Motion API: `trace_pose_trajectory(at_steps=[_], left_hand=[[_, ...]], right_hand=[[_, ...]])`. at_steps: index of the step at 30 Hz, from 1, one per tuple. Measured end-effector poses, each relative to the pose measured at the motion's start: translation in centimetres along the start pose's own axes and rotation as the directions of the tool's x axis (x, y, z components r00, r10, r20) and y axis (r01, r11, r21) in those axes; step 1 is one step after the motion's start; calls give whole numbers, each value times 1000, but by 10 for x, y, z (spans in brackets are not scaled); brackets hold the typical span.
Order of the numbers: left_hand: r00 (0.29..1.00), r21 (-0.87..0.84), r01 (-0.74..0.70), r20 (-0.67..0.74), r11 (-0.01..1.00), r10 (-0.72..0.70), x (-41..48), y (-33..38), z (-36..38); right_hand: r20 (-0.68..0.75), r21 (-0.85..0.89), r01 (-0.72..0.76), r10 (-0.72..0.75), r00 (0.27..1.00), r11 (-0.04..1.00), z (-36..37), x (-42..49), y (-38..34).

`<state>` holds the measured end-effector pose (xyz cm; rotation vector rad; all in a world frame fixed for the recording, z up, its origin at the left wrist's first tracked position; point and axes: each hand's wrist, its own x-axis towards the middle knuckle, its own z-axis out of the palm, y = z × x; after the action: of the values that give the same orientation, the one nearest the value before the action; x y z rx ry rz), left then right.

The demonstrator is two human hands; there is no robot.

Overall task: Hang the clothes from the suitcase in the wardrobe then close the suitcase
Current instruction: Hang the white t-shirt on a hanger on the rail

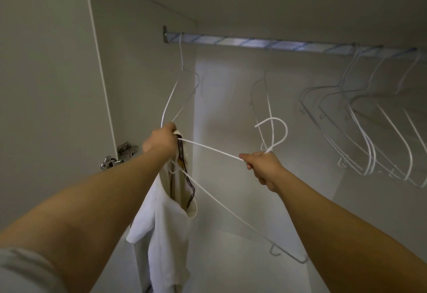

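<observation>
Threading hanger point(212, 149) into white garment point(166, 223) | left hand point(161, 141) clenched on collar and hanger tip, centre frame | right hand point(263, 165) grasping hanger neck, nearer the hook | hanger arm slanting down left-to-right between hands — garment dangling below left | rail point(254, 43) above, upper frame, hook well short — bare stretch left of spare hangers point(366, 140)

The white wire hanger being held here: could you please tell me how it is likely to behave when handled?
The white wire hanger is thin, so it is probably light and may flex between the right hand and left hand. Its smooth wire could let the limp white garment slide off.
</observation>
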<state>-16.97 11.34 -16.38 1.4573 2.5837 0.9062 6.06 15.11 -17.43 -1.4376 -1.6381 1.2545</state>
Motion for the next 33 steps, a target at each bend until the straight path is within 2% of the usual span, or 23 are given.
trace_pose_trajectory(at_steps=[6,11,15,17,20,22,24,26,28,31,33], left_hand=[[951,-243,-280,65,929,304,-17,37,11],[817,-261,-485,205,835,539,-32,64,10],[728,54,-649,333,759,599,-30,61,12],[691,12,-649,427,761,582,-31,60,15],[701,-89,-617,390,782,598,-32,63,20],[743,-157,-576,309,802,594,-30,64,23],[780,-248,-524,244,815,576,-26,63,23],[809,-320,-483,193,815,555,-24,63,20],[821,-343,-481,146,807,552,-23,64,17],[835,-355,-483,88,800,543,-22,68,14],[857,-361,-464,49,809,513,-20,69,12]], right_hand=[[-3,-32,23,-23,1000,999,28,-6,-11],[-22,80,39,-38,999,996,36,-9,-18],[-64,93,37,-31,997,995,21,-9,-19],[-90,91,39,-31,995,995,16,-8,-17],[-196,120,142,-117,974,982,11,-4,-13],[-316,77,261,-225,922,962,7,-2,-11],[-468,-74,306,-304,830,949,2,-2,-6],[-596,-230,252,-341,727,940,0,-4,0],[-656,-314,190,-357,665,930,0,-6,2],[-741,-303,147,-330,585,942,2,-5,-4],[-789,-329,171,-370,490,929,1,-2,-2]])
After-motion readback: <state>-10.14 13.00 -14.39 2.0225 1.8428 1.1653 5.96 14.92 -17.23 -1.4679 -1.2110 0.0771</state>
